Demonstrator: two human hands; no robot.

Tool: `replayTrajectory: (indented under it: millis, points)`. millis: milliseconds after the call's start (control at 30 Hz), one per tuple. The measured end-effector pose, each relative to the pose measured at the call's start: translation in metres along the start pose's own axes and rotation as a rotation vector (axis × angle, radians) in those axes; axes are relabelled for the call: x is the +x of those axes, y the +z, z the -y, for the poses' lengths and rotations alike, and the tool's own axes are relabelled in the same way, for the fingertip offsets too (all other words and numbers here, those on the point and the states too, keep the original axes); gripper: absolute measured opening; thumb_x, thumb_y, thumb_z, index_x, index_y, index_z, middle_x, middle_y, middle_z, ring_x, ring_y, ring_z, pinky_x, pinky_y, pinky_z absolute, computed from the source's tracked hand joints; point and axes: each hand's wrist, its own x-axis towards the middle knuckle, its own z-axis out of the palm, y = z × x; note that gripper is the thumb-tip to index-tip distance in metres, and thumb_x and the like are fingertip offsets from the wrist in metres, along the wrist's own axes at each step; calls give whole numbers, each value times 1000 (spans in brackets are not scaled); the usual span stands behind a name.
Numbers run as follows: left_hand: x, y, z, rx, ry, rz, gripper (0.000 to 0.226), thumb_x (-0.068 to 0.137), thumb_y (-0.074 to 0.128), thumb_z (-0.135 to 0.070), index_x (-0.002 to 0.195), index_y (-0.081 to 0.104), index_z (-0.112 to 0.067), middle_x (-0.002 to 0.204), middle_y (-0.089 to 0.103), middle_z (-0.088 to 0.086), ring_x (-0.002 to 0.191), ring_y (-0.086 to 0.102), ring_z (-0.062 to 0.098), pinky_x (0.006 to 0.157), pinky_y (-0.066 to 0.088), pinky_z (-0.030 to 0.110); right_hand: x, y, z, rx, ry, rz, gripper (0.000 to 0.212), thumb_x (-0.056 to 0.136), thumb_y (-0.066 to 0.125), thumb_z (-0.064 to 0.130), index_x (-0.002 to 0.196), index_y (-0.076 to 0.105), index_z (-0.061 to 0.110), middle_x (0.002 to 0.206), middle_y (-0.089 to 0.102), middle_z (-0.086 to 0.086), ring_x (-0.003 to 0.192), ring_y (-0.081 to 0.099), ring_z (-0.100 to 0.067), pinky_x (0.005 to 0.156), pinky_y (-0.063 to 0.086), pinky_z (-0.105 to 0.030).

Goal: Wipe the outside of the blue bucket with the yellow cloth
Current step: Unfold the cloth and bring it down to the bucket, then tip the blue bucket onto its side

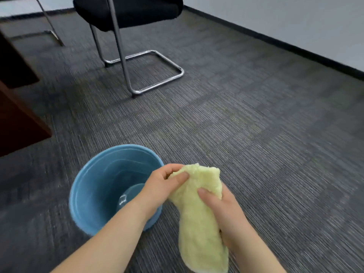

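At the far left edge, a dark reddish-brown piece of furniture [17, 119] stands on the grey striped carpet [256, 144]; blur hides its detail. Toward the top, part of a thin metal frame [49, 24] shows, and to its right a black chair [128, 10] rests on a chrome sled base [157, 75].

Lower down, the blue bucket [88, 194] stands upright on the carpet. Its mouth is open toward the camera, and its inside shows ribbed rings and a raised round bottom. A bare left forearm crosses over the bucket's right rim and hides that part of it.

The left hand [163, 186] sits just right of the rim with a narrow grip: thumb and curled fingers pinch the upper end of the yellow cloth [199, 229]. The cloth is a fluffy, pale yellow strip, bunched at the top and hanging down toward the bottom edge of the view. It is just beside the bucket's right side; whether it touches the outer wall cannot be told.

The right hand [224, 209] holds the cloth at mid-length. Its grip is closed round the fabric, with the thumb laid across the front and the fingers wrapped behind. Both hands are above the carpet.

Further right, the carpet runs back to a black skirting board [275, 39] under a pale grey wall [305, 20].
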Motion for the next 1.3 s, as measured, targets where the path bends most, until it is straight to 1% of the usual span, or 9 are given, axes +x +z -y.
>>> replayTrajectory:
  millis: [133,233,367,633,700,833,1033,1133,1300]
  points:
    - [12,16,33,9,52,-16,20,75,61,-36,94,58,-37,99,62,-13,94,58,2,75,47,12,16,-7,-21,-125,-145,-159,10,81,59,14,79,62,24,83,69,-4,77,66,-17,65,54,-31]
    - [-3,14,25,-70,17,18,63,54,62,-64,111,44,-42,121,52,-12,113,49,6,95,43,24,11,-6,-12,-185,-237,-201,13,80,62,14,72,60,24,75,66,-1,74,63,-18,66,51,-30]
    - [-24,7,18,-108,17,70,72,42,75,-53,104,38,-51,117,47,-20,103,49,-7,72,46,7,3,11,-15,-410,-275,10,26,77,65,10,60,57,29,51,60,15,52,51,3,47,38,-8]
    - [-16,10,13,-302,45,14,57,53,78,-19,104,55,-29,98,65,-3,81,65,7,65,52,22,6,8,-25,-466,-432,-109,60,70,72,25,113,34,42,128,34,17,121,30,3,102,23,-19]
    - [-16,7,14,-362,19,32,52,55,76,-16,102,58,-29,88,70,-7,78,67,6,59,52,21,7,3,-23,-268,-227,-13,71,71,71,28,123,24,43,137,26,19,125,30,2,102,29,-24]
    - [-10,4,15,-371,36,68,41,59,72,-24,98,61,-32,84,72,-5,81,68,13,61,54,26,15,0,-26,-106,-76,305,66,62,70,33,121,42,31,120,59,5,106,59,-9,89,52,-32]
    - [-7,-11,20,-120,65,-99,67,60,54,-57,122,46,-31,113,59,-12,102,55,2,79,46,14,23,0,-35,-293,-39,134,31,71,69,29,98,54,29,99,65,1,89,64,-14,76,54,-34]
    - [-2,-34,37,121,-10,-225,45,80,48,-46,121,46,-28,108,55,-14,96,49,-6,72,38,2,28,-11,-37,-363,-35,-50,29,75,66,26,100,52,22,93,63,1,83,61,-11,61,48,-25]
    - [-2,-44,80,676,-242,-81,70,72,62,-48,131,35,-22,136,44,-2,124,40,16,100,31,30,33,-21,-38,-304,-28,-219,22,74,65,29,89,51,22,86,62,-1,75,62,-13,53,45,-25]
